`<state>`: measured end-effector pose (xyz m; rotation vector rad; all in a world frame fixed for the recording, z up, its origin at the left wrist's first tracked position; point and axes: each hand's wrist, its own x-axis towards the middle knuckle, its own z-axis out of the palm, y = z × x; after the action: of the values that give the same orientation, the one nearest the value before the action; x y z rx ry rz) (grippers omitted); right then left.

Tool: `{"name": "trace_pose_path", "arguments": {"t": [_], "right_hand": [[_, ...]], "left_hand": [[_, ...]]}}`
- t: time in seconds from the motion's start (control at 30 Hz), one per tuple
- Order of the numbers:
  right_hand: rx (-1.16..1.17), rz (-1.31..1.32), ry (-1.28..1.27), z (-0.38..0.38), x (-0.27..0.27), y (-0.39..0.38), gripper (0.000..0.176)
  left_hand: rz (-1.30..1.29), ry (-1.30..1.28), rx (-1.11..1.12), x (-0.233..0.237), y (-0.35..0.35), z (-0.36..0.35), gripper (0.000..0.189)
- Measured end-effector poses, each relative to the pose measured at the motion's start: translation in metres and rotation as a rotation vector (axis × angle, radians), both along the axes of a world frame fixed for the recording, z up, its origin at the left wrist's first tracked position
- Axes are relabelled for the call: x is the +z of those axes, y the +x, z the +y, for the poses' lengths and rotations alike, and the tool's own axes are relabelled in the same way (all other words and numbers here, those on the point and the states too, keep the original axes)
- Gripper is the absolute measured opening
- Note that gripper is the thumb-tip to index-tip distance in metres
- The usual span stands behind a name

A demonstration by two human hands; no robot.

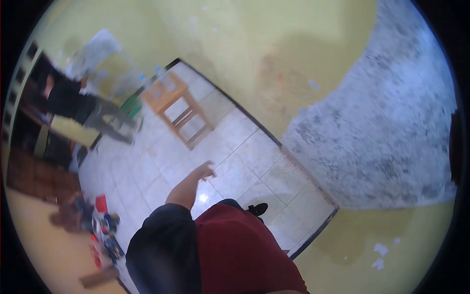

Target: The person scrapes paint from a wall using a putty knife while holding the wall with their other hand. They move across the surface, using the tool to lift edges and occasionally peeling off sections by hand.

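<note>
My left hand [207, 170] reaches forward over the white tiled floor [235, 142], below a black sleeve [164, 245]. Its fingers are loosely bent and apart, and I see nothing in them. Ahead of it stands a wooden stool [188, 120], apart from the hand, with some small blurred things on its top. Below me show my red shirt front [240, 250] and one foot in a black sandal or shoe [258, 209]. My right hand is outside the picture.
A person in a dark top [71, 100] stands near the far wall, by a green object [130, 107]. Mixed items [105, 225] clutter the floor's left side. A yellow wall [235, 44] carries a large grey-white bare patch [377, 132].
</note>
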<state>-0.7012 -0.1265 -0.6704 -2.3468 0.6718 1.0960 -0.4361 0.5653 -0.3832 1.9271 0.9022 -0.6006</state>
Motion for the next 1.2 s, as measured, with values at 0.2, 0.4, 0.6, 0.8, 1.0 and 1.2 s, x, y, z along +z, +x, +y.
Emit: {"name": "trace_pose_path", "arguments": {"t": [0.2, 0.4, 0.6, 0.8, 1.0, 1.2], "right_hand": [[-0.541, -0.517, 0.133, 0.047, 0.119, 0.052, 0.018], [-0.543, -0.833, 0.104, 0.12, 0.178, 0.027, 0.039], [-0.729, -0.665, 0.334, 0.244, 0.295, -0.028, 0.061], [-0.217, -1.058, 0.233, 0.306, 0.345, -0.089, 0.068], [-0.243, -0.991, 0.457, 0.363, 0.409, -0.161, 0.077], [-0.257, -1.166, 0.226, 0.391, 0.387, -0.258, 0.068]], "left_hand": [[-0.396, 0.579, -0.342, 0.023, -0.016, 0.047, 0.031], [-0.313, 0.303, -0.226, -0.042, -0.179, 0.176, 0.115], [0.315, 1.007, -0.506, -0.117, -0.464, 0.303, 0.021], [0.359, -0.128, 0.612, -0.108, -0.54, 0.264, 0.053], [-0.004, -0.776, -0.458, 0.026, -0.419, -0.034, 0.074], [-0.117, -1.098, -0.488, 0.105, -0.444, -0.202, 0.069]]}}
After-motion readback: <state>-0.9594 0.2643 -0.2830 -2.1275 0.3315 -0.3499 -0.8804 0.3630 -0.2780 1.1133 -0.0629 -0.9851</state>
